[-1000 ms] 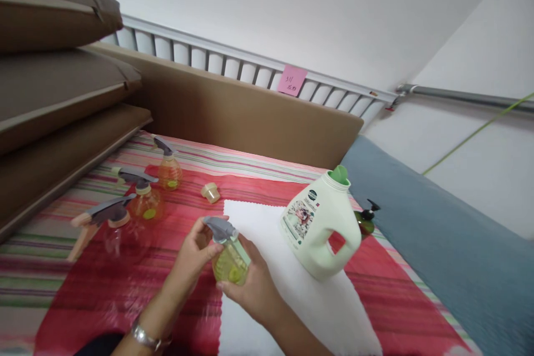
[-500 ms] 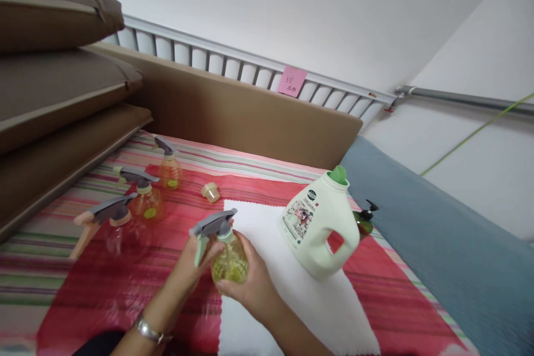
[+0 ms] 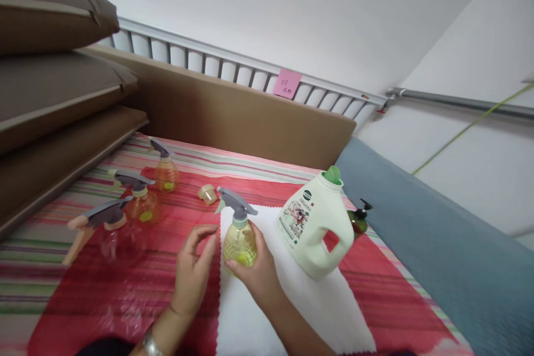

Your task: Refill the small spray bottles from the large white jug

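My right hand is wrapped round a small spray bottle with a clear yellowish ribbed body and a grey trigger head. The bottle is roughly upright over the white cloth. Just left of it, my left hand is apart from the bottle, fingers curved and thumb separated, holding nothing. To the right stands a pale green detergent jug with a green spout in its open mouth. A translucent beige cap lies beyond my hands.
Three more spray bottles stand at left: an orange one, another orange one and a clear pinkish one. A dark green pump bottle is behind the jug. Brown cushions are stacked left; a brown board lines the back.
My left hand has let go of the spray bottle and drawn back to its left. The bottle has turned in my right hand, its nozzle end now raised, and shifted slightly right.
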The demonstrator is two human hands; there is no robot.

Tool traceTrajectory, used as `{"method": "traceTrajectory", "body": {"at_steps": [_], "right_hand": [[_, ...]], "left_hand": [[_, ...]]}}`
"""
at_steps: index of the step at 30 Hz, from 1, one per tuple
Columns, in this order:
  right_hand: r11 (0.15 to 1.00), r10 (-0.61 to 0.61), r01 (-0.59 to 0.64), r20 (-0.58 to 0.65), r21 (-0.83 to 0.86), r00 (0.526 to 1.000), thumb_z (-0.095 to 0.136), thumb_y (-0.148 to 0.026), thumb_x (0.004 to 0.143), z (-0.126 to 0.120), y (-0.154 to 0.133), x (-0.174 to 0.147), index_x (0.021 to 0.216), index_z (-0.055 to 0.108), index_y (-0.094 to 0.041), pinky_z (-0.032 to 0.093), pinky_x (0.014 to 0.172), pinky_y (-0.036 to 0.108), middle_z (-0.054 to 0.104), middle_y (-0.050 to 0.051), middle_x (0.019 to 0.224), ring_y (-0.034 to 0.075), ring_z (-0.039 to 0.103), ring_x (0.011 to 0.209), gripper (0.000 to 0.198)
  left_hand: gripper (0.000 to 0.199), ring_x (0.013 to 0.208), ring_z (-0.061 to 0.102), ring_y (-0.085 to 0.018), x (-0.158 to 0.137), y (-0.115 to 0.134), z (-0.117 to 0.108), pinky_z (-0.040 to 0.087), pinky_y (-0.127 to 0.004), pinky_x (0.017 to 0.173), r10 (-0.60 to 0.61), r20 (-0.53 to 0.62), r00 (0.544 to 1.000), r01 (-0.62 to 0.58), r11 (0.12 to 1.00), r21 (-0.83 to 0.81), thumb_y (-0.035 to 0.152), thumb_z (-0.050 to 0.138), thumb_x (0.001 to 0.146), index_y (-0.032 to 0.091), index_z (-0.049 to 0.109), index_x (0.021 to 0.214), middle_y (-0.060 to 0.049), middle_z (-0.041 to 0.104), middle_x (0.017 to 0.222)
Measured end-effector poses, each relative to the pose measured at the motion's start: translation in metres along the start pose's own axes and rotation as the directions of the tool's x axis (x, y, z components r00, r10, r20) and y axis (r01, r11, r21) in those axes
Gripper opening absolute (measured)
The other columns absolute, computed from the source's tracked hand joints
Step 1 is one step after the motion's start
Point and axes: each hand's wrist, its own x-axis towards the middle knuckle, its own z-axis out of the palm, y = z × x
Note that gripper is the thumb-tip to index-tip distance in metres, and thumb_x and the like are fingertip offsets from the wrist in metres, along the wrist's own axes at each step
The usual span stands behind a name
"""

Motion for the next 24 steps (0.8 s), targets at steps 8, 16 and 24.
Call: {"method": "traceTrajectory", "body": {"at_steps": [8, 16, 24], "right_hand": [[0.948, -0.212, 0.204, -0.005, -0.244, 0.977, 0.073, -0.022, 0.064, 0.021, 0.011, -0.012, 0.136, 0.038, -0.020, 0.044, 0.099, 0.042, 0.055, 0.011, 0.122, 0.027, 0.053, 0.114, 0.080], [0.961, -0.173, 0.169, 0.003, -0.220, 0.985, 0.071, -0.019, 0.062, 0.022, 0.008, -0.009, 0.136, 0.036, -0.020, 0.043, 0.101, 0.042, 0.053, 0.010, 0.127, 0.027, 0.051, 0.118, 0.082], [0.931, -0.228, 0.219, 0.005, -0.290, 0.974, 0.069, -0.018, 0.064, 0.022, 0.002, -0.015, 0.135, 0.039, -0.020, 0.044, 0.100, 0.043, 0.055, 0.011, 0.123, 0.027, 0.052, 0.115, 0.076]], "left_hand": [[0.027, 0.097, 0.057, -0.021, -0.004, 0.004, 0.001, 0.042, -0.034, 0.091, 0.111, -0.043, 0.993, -0.103, 0.982, 0.157, 0.034, 0.071, 0.076, 0.022, 0.058, 0.096, -0.003, 0.062, 0.098], [0.029, 0.114, 0.053, -0.020, -0.002, 0.012, -0.003, 0.038, -0.034, 0.099, 0.031, 0.125, 0.992, -0.040, 0.997, 0.071, 0.037, 0.049, 0.090, 0.022, 0.058, 0.113, -0.006, 0.060, 0.118], [0.029, 0.098, 0.058, -0.023, -0.003, 0.000, -0.001, 0.042, -0.035, 0.091, 0.013, 0.023, 1.000, -0.014, 0.999, 0.037, 0.033, 0.069, 0.076, 0.020, 0.055, 0.097, -0.005, 0.062, 0.098]]}}
